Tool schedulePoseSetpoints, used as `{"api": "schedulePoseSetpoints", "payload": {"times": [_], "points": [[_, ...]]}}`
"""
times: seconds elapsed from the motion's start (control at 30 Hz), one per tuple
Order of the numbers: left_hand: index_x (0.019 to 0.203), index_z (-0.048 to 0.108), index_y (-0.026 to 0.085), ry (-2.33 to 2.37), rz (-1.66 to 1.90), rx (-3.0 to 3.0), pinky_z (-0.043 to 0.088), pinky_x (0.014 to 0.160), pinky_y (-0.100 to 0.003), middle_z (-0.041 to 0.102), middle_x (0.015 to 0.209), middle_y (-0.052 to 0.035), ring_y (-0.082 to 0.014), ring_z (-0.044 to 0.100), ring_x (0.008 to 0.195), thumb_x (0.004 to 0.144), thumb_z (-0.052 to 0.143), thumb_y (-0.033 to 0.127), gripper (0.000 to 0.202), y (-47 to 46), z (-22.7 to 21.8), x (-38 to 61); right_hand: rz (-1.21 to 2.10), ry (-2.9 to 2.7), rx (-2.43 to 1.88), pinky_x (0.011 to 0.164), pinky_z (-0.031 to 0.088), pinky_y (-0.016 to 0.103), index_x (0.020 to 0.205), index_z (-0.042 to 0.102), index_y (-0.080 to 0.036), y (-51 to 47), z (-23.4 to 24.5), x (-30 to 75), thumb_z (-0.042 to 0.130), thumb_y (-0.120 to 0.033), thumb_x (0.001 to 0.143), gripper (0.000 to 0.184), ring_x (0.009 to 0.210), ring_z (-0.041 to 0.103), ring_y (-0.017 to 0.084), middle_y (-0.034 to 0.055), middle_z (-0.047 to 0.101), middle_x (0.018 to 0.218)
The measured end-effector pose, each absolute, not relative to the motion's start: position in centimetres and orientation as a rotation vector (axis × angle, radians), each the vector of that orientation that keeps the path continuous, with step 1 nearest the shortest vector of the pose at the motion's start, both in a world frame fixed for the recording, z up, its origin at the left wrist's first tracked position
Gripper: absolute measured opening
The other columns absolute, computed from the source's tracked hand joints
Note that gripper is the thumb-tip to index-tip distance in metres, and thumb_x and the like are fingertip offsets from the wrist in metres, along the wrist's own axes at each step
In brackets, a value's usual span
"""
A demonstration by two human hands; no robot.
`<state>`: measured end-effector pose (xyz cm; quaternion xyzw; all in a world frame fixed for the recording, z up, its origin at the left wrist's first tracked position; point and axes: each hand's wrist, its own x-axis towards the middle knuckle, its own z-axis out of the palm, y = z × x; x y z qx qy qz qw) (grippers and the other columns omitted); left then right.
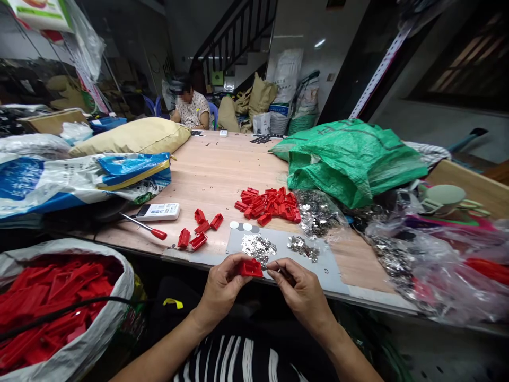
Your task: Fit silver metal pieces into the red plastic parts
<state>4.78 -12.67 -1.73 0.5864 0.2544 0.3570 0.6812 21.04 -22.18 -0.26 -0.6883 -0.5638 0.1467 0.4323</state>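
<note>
My left hand is closed on a red plastic housing, held just over the table's front edge with its hollow side showing. Close to its right end, my right hand pinches something small and dark that I cannot make out. Behind the hands, a grey sheet carries a heap of shiny metal pieces and a smaller heap of duller metal pieces. Farther back lies a pile of red housings. Several more red housings are scattered to the left.
A sack full of red parts stands at lower left. A red-handled screwdriver lies near a white box. A green sack and plastic bags of metal pieces crowd the right. Another person sits across the table.
</note>
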Motion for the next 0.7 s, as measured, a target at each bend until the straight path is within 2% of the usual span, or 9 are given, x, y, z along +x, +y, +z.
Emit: {"api": "schedulePoseSetpoints", "payload": {"times": [0.13, 0.27, 0.43, 0.57, 0.7], "points": [[0.104, 0.071, 0.023, 0.58, 0.804, 1.424, 0.044, 0.097, -0.035, 0.07, 0.106, -0.0073, -0.0259, 0.062, 0.1, 0.075, 0.065, 0.012, 0.031, -13.1, -1.6, 4.6, 0.336, -1.522, -1.707, 0.067, 0.048, 0.028, 0.086, 0.062, -0.024, -21.8, -0.4, 20.4, 0.051, -0.024, 0.089, 0.011, 0.073, 0.062, 0.018, 0.0034, 0.066, 0.082], [0.1, 0.073, 0.024, 0.559, 0.8, 1.364, 0.04, 0.101, -0.037, 0.07, 0.107, -0.007, -0.0273, 0.06, 0.106, 0.072, 0.066, 0.008, 0.034, -13.3, -1.7, 4.6, 0.363, -1.542, -1.722, 0.066, 0.047, 0.029, 0.084, 0.062, -0.024, -21.5, -0.6, 20.1, 0.05, -0.022, 0.088, 0.013, 0.072, 0.061, 0.018, 0.0035, 0.064, 0.08], [0.102, 0.072, 0.025, 0.597, 0.821, 1.35, 0.041, 0.102, -0.037, 0.07, 0.106, -0.0064, -0.0271, 0.061, 0.105, 0.072, 0.068, 0.01, 0.034, -13.6, -2.0, 4.5, 0.542, -1.404, -1.669, 0.069, 0.047, 0.027, 0.082, 0.065, -0.021, -21.4, -0.6, 20.0, 0.048, -0.029, 0.09, 0.02, 0.075, 0.06, 0.017, 0.003, 0.062, 0.078], [0.106, 0.071, 0.024, 0.599, 0.873, 1.447, 0.044, 0.099, -0.036, 0.07, 0.108, -0.0063, -0.0254, 0.063, 0.103, 0.076, 0.064, 0.011, 0.033, -13.7, -2.8, 4.4, 0.729, -1.353, -1.613, 0.073, 0.046, 0.027, 0.092, 0.068, -0.02, -21.5, -0.7, 21.0, 0.048, -0.037, 0.09, 0.026, 0.079, 0.06, 0.017, 0.0029, 0.064, 0.084], [0.115, 0.063, 0.024, 0.516, 0.965, 1.746, 0.05, 0.093, -0.035, 0.07, 0.111, -0.0044, -0.0214, 0.065, 0.101, 0.078, 0.056, 0.004, 0.043, -13.4, -3.6, 4.5, 0.785, -1.264, -1.609, 0.072, 0.045, 0.025, 0.099, 0.064, -0.019, -21.7, -0.9, 21.9, 0.051, -0.038, 0.089, 0.024, 0.079, 0.058, 0.016, 0.003, 0.065, 0.089]]}}
